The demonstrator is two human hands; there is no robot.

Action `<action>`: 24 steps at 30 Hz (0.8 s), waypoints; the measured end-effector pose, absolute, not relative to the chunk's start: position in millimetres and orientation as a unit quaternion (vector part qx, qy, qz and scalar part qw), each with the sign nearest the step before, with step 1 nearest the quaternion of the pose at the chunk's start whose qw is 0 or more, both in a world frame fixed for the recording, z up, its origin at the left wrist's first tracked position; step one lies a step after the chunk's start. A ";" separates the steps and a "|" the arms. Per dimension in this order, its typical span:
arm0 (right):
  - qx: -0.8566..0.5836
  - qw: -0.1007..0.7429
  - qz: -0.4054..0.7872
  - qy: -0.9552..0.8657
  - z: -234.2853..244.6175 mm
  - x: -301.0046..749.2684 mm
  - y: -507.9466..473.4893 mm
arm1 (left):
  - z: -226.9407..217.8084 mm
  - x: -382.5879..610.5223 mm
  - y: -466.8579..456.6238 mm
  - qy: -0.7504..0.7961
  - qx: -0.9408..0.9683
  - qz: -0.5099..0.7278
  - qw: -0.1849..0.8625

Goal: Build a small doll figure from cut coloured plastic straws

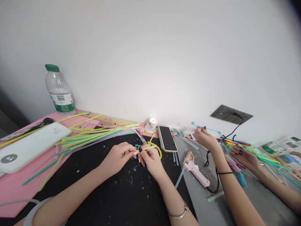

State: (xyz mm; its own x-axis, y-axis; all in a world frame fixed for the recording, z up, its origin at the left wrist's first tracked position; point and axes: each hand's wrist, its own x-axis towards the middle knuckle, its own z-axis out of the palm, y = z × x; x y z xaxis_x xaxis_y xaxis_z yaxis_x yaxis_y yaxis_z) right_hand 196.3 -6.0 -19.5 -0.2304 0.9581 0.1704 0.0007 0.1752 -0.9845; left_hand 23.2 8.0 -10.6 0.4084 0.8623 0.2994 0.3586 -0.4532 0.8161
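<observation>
My left hand (119, 157) and my right hand (152, 160) meet over the black mat (122, 201), fingers pinched together. Between their fingertips runs a short yellow pipe cleaner (149, 147), its end sticking out past my right fingers. A curled yellow pipe cleaner (160, 153) shows just behind my right hand. Beyond the fingertips lie scissors (141, 137), partly hidden. A small teal piece (138, 145) is close to my left fingertips; whether it touches them I cannot tell. Left of my hands, a bundle of yellow and green pipe cleaners (87, 138) spreads across the mat's edge.
A white power bank (35, 147) and green-capped bottle (60, 91) stand left. Behind are a paper cup (150, 125) and phone (167, 138). A pink glue gun (195, 169) lies right. Another person's hands (205, 138) work there, with a blue pipe cleaner (209, 128).
</observation>
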 end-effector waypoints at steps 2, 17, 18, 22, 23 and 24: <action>-0.406 0.482 0.491 -0.601 -19.4 196.5 -6.5 | -9.8 22.7 7.9 0.405 0.763 0.366 0.347; -0.432 0.514 0.534 -0.514 -19.8 188.7 -10.4 | -7.3 26.9 4.0 0.398 0.730 0.394 0.392; -0.427 0.520 0.540 -0.506 -20.1 187.9 -10.6 | -7.8 27.1 3.9 0.395 0.728 0.394 0.398; -0.407 0.533 0.556 -0.491 -21.3 187.7 -10.8 | -9.5 26.8 4.3 0.391 0.723 0.387 0.418; -0.405 0.528 0.558 -0.495 -21.5 188.4 -10.4 | -9.5 26.4 4.5 0.391 0.725 0.384 0.417; -0.403 0.522 0.560 -0.502 -21.7 189.4 -10.0 | -9.2 26.0 4.5 0.392 0.728 0.381 0.414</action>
State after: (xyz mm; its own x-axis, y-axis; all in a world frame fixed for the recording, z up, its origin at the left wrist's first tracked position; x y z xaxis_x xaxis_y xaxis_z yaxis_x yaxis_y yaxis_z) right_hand 189.4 -10.0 -21.7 -0.1297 0.9889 0.0720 -0.1794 0.0480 -0.9826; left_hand 26.0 4.5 -9.2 0.4028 0.8859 0.2302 0.2555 -0.3504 0.9011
